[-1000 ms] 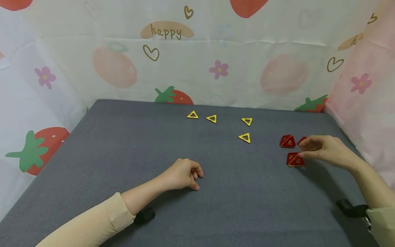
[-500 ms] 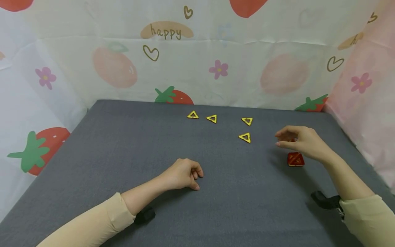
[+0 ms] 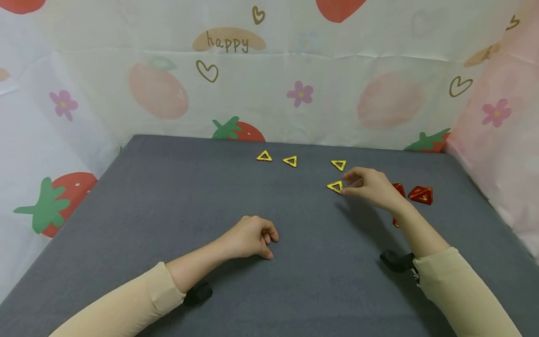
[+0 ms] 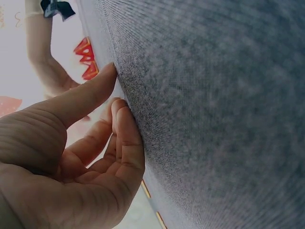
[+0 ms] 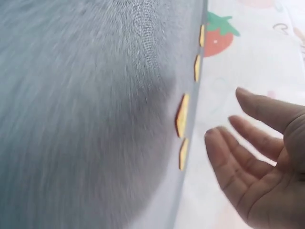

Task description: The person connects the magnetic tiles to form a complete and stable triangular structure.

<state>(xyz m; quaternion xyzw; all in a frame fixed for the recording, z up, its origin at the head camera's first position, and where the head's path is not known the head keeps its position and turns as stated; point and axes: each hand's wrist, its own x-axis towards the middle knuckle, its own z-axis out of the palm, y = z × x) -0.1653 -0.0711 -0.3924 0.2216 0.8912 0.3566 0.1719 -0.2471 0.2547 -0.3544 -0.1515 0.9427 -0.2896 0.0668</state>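
Observation:
My right hand (image 3: 370, 187) hovers just right of a small hollow yellow triangle (image 3: 330, 186), its thumb and fingertips right at the triangle's corner in the head view. In the right wrist view, a gap shows between its thumb and relaxed fingers, with nothing in it. Behind that triangle lies a second yellow triangle (image 3: 338, 162). Under the right forearm, red triangular pieces (image 3: 421, 195) are partly covered by the wrist. My left hand (image 3: 248, 238) rests on the dark grey cloth, fingers loosely curled and holding nothing; its bare palm shows in the left wrist view.
Two further yellow triangles, a left one (image 3: 264, 159) and a right one (image 3: 296, 162), lie near the far table edge. A printed fabric curtain (image 3: 261, 93) hangs behind and at both sides. Each wrist wears a black camera mount.
My right hand has moved left from the red pieces to the near yellow triangle, uncovering the rightmost red piece. The left hand stays where it was.

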